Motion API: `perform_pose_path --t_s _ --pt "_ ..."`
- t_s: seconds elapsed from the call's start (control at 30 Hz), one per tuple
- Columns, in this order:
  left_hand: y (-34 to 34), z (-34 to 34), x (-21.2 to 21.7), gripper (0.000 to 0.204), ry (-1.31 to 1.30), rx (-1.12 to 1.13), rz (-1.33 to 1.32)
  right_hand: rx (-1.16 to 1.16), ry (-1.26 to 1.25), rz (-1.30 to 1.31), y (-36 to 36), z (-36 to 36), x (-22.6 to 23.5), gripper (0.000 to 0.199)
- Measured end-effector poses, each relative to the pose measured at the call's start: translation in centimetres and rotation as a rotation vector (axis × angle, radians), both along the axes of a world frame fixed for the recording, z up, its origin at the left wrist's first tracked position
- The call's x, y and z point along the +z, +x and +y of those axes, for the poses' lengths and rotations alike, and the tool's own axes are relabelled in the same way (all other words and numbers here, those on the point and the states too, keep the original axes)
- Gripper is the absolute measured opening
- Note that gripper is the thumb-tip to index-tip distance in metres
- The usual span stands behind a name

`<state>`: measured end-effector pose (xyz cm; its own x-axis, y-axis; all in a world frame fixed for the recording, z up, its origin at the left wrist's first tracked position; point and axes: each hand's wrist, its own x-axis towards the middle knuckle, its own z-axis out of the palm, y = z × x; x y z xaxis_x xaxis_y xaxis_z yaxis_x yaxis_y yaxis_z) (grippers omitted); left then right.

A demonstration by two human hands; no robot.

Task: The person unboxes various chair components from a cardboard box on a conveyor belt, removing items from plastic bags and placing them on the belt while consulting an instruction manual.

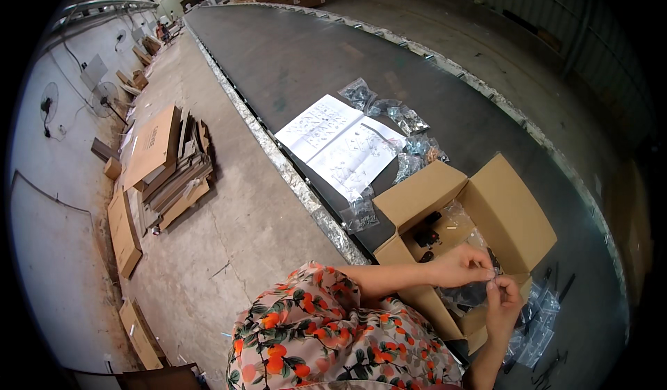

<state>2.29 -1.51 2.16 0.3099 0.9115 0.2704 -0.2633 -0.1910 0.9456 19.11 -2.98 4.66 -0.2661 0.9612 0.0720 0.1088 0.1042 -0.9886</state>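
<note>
Short-sleeved floral top, orange fruit and green leaves on pale fabric, bare forearms

At lower right of the frame an open brown cardboard box point(486, 209) sits on the long dark conveyor belt point(292, 50), and both hands meet over its near edge, the left hand point(462, 265) just above and left of the right hand point(504, 303), pinching a clear plastic bag point(469, 294) between them. Behind the box, toward frame centre, two white printed paper sheets point(340, 143) lie side by side on the belt, with small clear plastic bags of hardware point(406, 119) ringing their upper and right edges, and more bags point(535, 324) just right of the hands. Off the belt, at left of the frame, a stack of flattened brown cardboard cartons point(170, 164) lies on the concrete floor point(236, 230) near the white wall point(48, 209).
</note>
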Motion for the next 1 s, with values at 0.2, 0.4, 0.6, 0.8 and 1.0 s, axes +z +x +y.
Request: perform_pose_path --t_s 0.2,0.4,0.6,0.8,1.0 --pt "1.7 0.4 1.2 0.007 0.122 0.010 0.018 -0.082 0.114 -0.067 1.5 0.4 0.4 0.007" --pt "-0.8 0.5 1.1 0.006 -0.122 0.002 -0.044 0.013 0.081 -0.092 -0.3 1.3 1.3 0.007" --pt "0.7 0.7 0.7 0.007 -0.212 0.053 -0.233 -0.022 0.013 0.051 0.8 1.0 1.6 0.010" --pt "0.8 0.8 0.6 0.007 -0.221 0.049 -0.206 -0.051 0.090 -0.046 0.7 0.7 1.9 0.008" --pt "0.5 1.0 1.3 0.009 -0.230 -0.037 -0.161 -0.056 0.146 -0.065 0.5 0.8 1.6 0.007"
